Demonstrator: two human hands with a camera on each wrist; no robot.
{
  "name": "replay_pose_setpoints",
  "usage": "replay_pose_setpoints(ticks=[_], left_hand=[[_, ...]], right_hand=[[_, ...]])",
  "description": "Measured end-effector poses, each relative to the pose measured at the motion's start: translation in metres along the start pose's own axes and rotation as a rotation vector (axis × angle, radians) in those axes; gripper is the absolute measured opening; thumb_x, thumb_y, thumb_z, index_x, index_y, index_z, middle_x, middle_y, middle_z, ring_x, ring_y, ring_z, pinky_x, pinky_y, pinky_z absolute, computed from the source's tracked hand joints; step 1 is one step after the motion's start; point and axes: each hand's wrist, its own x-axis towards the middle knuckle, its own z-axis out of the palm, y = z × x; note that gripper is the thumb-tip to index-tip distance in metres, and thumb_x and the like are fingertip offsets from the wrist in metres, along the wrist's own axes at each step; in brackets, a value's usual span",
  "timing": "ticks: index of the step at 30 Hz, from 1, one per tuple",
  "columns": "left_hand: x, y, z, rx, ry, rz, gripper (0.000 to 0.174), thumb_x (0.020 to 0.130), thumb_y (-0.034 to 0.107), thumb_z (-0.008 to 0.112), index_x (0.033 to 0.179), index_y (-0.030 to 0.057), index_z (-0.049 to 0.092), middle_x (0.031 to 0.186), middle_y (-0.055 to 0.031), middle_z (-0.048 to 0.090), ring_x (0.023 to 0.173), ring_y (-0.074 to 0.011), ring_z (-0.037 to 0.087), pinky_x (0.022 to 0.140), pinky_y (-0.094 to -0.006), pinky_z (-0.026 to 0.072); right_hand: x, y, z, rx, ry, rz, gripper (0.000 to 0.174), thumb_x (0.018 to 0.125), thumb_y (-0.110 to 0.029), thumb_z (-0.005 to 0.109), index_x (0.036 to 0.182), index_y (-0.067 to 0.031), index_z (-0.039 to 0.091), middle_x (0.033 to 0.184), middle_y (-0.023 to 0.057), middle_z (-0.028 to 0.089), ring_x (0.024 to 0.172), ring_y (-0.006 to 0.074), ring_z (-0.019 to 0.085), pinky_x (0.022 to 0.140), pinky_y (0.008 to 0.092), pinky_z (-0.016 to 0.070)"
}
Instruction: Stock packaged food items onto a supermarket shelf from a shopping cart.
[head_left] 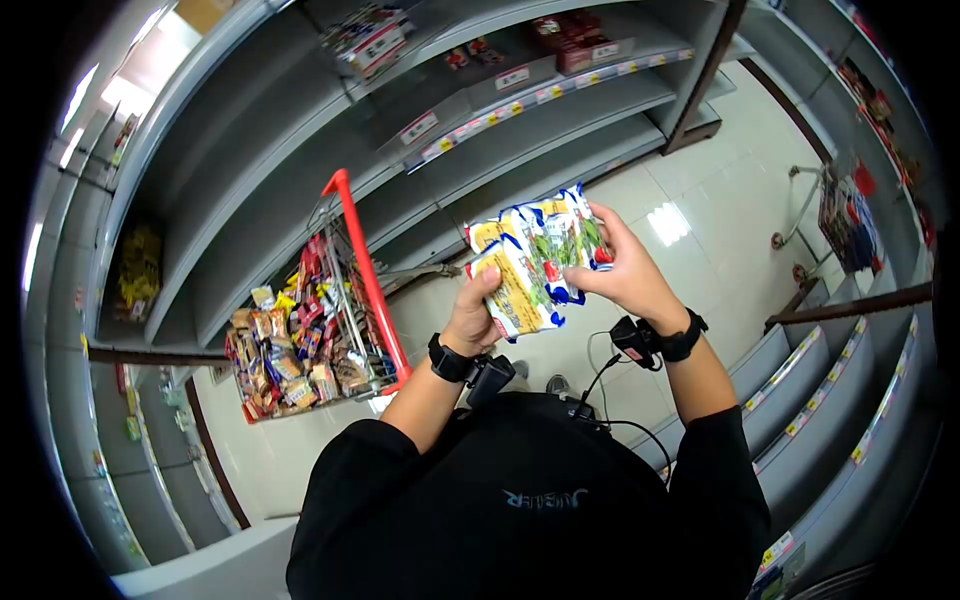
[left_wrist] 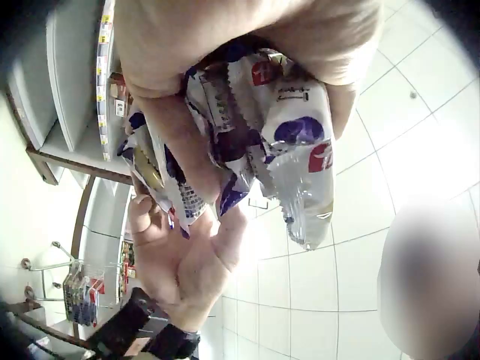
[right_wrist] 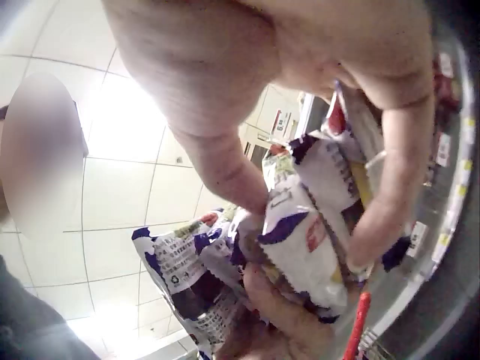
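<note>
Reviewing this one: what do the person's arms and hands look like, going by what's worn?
The left hand and right hand are ungloved. Each wrist wears a black strap with a boxy dark device; thin cables run near the right one. Black sleeves end around the elbows.

Several glossy packets [head_left: 518,292] with blue crimped edges are overlapping in a bunch, held between the left fingers [head_left: 484,284] and the right fingers [head_left: 612,228]; yellow fronts are showing nearer the left fingers, green-and-red ones nearer the right.

Price tag [right_wrist: 281,122] apparently showing 6, print [right_wrist: 178,251] on packet [right_wrist: 184,264], lettering [head_left: 545,498] on shirt [head_left: 540,545] illegible
</note>
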Motion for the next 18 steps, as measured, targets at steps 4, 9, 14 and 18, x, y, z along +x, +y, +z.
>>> replay_pose_setpoints(ticks=[4, 9, 14, 18], left_hand=[[0.044, 0.014, 0.012, -0.036, -0.045, 0.067, 0.076, 0.084, 0.042, 0.064, 0.140, 0.0015, 0.033, 0.133, -0.0219, 0.049, 0.118, -0.0347, 0.055, 0.096, -0.0482, 0.0496], [0.100, 0.039, -0.017, -0.152, 0.006, 0.167, 0.073, 0.084, 0.038, 0.065, 0.140, 0.0016, 0.034, 0.133, -0.0185, 0.050, 0.119, -0.0317, 0.054, 0.100, -0.0462, 0.0462], [0.131, 0.077, -0.044, -0.137, -0.057, 0.325, 0.075, 0.083, 0.038, 0.067, 0.140, 0.0014, 0.034, 0.132, -0.0177, 0.051, 0.118, -0.0299, 0.055, 0.099, -0.0447, 0.0468], [0.173, 0.130, -0.064, -0.171, -0.043, 0.438, 0.073, 0.083, 0.035, 0.066, 0.139, 0.0012, 0.035, 0.130, -0.0176, 0.053, 0.116, -0.0296, 0.056, 0.098, -0.0448, 0.0473]], right_hand=[[0.037, 0.002, -0.022, -0.027, 0.001, -0.005, 0.076, 0.073, -0.007, 0.072, 0.136, 0.0040, 0.032, 0.118, 0.0127, 0.055, 0.108, 0.0164, 0.055, 0.094, 0.0290, 0.0442], [0.125, 0.011, -0.028, -0.075, 0.020, -0.025, 0.076, 0.072, -0.009, 0.074, 0.135, 0.0036, 0.033, 0.118, 0.0123, 0.055, 0.106, 0.0154, 0.056, 0.092, 0.0287, 0.0452], [0.212, -0.003, -0.027, -0.241, -0.179, -0.049, 0.068, 0.070, -0.010, 0.077, 0.128, 0.0024, 0.041, 0.112, 0.0090, 0.057, 0.100, 0.0120, 0.056, 0.087, 0.0276, 0.0470], [0.304, -0.034, -0.018, -0.268, -0.236, -0.133, 0.061, 0.067, -0.016, 0.080, 0.117, 0.0012, 0.049, 0.103, 0.0087, 0.062, 0.093, 0.0124, 0.059, 0.084, 0.0281, 0.0475]])
